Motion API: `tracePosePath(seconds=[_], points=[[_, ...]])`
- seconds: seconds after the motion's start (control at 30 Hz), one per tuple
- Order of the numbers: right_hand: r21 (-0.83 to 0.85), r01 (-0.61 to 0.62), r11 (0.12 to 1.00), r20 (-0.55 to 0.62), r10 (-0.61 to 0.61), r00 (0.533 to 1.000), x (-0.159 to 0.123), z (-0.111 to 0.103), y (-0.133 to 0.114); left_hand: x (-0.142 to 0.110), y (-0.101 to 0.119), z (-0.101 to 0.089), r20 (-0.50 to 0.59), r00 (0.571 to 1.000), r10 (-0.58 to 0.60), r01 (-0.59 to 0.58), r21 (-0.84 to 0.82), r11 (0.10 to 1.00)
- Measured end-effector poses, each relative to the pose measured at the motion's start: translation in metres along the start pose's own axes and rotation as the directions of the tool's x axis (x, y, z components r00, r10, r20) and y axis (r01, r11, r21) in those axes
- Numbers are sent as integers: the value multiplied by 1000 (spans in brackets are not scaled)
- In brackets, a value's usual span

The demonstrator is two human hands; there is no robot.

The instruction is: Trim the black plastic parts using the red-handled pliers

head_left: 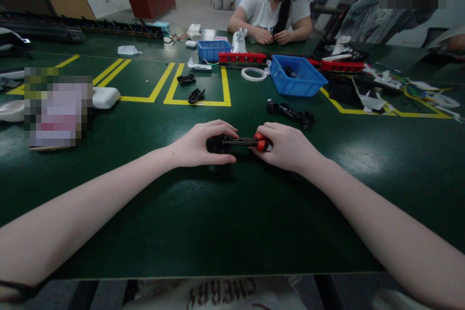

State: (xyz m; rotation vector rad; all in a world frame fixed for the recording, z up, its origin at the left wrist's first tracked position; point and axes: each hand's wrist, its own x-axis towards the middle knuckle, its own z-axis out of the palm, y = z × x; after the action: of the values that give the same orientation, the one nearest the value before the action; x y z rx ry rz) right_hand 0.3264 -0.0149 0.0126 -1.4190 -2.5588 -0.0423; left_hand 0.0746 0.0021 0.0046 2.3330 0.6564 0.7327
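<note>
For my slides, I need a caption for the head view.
Left hand holds a black part while the right works pliers at it.

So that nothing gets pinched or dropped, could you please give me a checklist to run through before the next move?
1. Right hand holds the pliers by the red handles: ok.
2. Left hand curls around the small black part: ok.
3. Plier tips point at that part: ok.
4. Tips firmly gripping it: cannot tell, too small and dark.
5. Left fingers well away from the tips: not ok, they sit close on both sides.
6. Large blue bin upright, away from both hands: ok.
</note>
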Motion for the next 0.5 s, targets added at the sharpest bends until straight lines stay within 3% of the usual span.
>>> tracePosePath(seconds=[0.3, 0.5], points=[[0, -9, 1000, -19, 9, 1000, -1, -5, 2, -1, 0, 1, 4, 1000, 14, -14, 27, 1000], [8, -7, 1000, -32, 7, 999, -1, -5, 2, 0, -6, 3, 69, 997, -22, 17, 79, 997]])
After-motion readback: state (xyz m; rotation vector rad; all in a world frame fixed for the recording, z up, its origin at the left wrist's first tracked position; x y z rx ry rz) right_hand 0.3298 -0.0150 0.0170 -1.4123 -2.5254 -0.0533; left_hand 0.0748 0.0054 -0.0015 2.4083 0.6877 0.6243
